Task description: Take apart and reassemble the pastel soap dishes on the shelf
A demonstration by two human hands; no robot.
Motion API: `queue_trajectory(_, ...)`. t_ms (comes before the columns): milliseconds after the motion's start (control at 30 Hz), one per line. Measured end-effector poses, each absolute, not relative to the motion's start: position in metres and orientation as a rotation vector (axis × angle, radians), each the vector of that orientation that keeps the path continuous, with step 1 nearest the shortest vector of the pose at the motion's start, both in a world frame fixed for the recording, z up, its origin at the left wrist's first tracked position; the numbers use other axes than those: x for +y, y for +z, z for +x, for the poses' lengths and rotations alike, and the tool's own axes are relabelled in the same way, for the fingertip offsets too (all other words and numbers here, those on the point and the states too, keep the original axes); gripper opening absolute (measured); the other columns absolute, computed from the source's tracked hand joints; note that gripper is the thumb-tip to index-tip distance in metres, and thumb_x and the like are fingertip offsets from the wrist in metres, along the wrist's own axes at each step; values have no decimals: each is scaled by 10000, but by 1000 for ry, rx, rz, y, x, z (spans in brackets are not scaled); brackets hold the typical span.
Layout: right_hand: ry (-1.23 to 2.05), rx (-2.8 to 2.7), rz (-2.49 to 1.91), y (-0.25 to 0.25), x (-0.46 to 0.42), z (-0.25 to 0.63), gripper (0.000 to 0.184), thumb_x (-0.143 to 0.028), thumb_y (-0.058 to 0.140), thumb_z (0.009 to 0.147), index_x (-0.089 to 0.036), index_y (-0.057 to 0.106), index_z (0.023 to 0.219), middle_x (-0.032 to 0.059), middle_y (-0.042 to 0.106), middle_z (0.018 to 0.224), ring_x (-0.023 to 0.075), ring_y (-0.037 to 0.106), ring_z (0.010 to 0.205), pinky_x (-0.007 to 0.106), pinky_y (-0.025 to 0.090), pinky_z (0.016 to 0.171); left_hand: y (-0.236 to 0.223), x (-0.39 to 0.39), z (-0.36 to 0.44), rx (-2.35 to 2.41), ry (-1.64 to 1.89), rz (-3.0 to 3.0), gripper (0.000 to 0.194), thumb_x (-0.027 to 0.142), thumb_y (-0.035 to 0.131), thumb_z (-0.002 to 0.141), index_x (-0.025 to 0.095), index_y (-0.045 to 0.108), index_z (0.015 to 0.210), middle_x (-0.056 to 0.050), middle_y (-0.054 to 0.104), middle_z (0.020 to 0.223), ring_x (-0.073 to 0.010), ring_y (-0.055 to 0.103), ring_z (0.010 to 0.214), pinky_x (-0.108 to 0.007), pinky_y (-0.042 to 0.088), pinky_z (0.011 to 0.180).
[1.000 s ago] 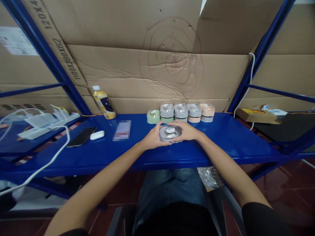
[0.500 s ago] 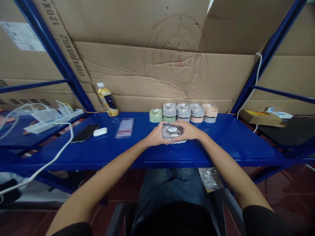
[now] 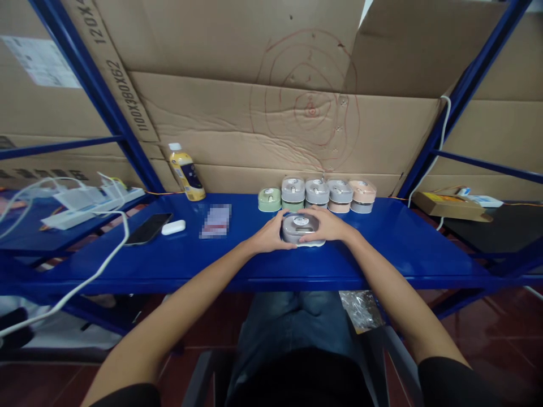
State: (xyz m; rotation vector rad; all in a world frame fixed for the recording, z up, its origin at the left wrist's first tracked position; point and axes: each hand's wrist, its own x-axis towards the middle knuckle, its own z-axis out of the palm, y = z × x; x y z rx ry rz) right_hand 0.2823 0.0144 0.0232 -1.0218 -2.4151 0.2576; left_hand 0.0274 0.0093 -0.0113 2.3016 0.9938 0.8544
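Note:
A small grey lidded box [image 3: 292,233] with a clear domed top and a round label is held between both my hands, close to the front of the blue table. My left hand [image 3: 270,233] wraps its left side, the thumb along the near edge. From the right, my right hand [image 3: 328,225] grips it, fingers over the far side and thumb in front. A white rim [image 3: 316,243] shows under the box at the near right; what it belongs to is partly hidden.
Behind the hands stand a green box [image 3: 269,199] and several stacked grey, green and peach boxes [image 3: 317,192]. Leftward on the blue table [image 3: 407,249] are a yellow bottle [image 3: 187,175], a blurred packet [image 3: 216,220], a white case [image 3: 173,227] and a phone [image 3: 148,229]. Cardboard [image 3: 203,113] backs it.
Both hands have shifted slightly to the right with the grey box. A little more of the white rim shows beneath it. The stacked boxes behind have stayed put.

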Motion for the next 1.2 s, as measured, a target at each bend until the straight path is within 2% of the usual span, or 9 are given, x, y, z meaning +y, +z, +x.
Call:
queue_trajectory(233,281,-2439,-997,19,17,282,952,-685,884,670,-255,608,1474,113,673,1210,329,662,1129,526,528,1028,-16,14,25,987,839,2297,1177,478,910,653,177,276,1599,-224,541,1518,-414,564,1386,-579,452,1156)
queue_trajectory(367,287,-2456,-992,15,18,282,967,-686,879,679,-262,590,1499,113,680,1178,339,660,1118,542,534,1011,-13,14,23,927,857,2383,1090,509,904,670,219,363,1571,-181,533,1552,-399,543,1415,-564,427,1187)
queue_trajectory(533,396,-2406,-940,9,23,285,1045,-736,862,660,-272,534,1537,139,649,1397,370,631,1262,572,503,1087,-9,10,22,911,841,2529,962,518,855,734,223,445,1552,-162,564,1544,-387,552,1414,-541,426,1198)
queue_trajectory(600,471,-2327,-963,9,27,288,983,-772,773,747,-241,525,1537,159,633,1446,361,635,1277,568,504,1098,-7,6,20,952,826,2590,927,499,839,746,226,466,1549,-156,596,1513,-382,573,1395,-527,438,1193)
queue_trajectory(667,496,-2184,-999,11,31,294,799,-777,578,908,-224,571,1485,155,665,1407,329,663,1238,550,520,1086,-3,2,17,998,852,2621,900,490,836,736,226,502,1529,-146,622,1484,-379,589,1380,-511,446,1193)
queue_trajectory(767,363,-1887,-1022,21,37,310,673,-728,351,1023,-217,672,1321,128,725,1289,298,673,1209,523,518,1095,6,-2,8,1040,1051,2613,846,495,834,729,230,548,1479,-122,639,1471,-369,596,1374,-493,438,1206)
queue_trajectory(933,-32,-1257,-1219,37,55,356,566,-536,239,1062,-193,688,1078,142,723,1130,290,671,1140,500,502,1084,34,18,-5,1371,1740,2318,781,494,780,801,181,499,1459,-162,597,1486,-349,571,1384,-500,418,1211)
queue_trajectory(1100,-157,-808,-1517,29,77,402,340,-435,443,961,-203,614,1141,167,637,1244,335,615,1225,549,467,1084,54,64,3,1970,1697,1864,763,518,781,811,175,485,1425,-206,646,1361,-404,598,1318,-553,471,1124)
queue_trajectory(1200,-88,-786,-1631,15,87,416,436,-445,593,870,-188,583,1223,195,586,1342,367,565,1307,564,433,1121,51,82,16,2136,1516,1756,758,542,789,807,138,519,1388,-269,630,1298,-466,617,1260,-579,489,1063)
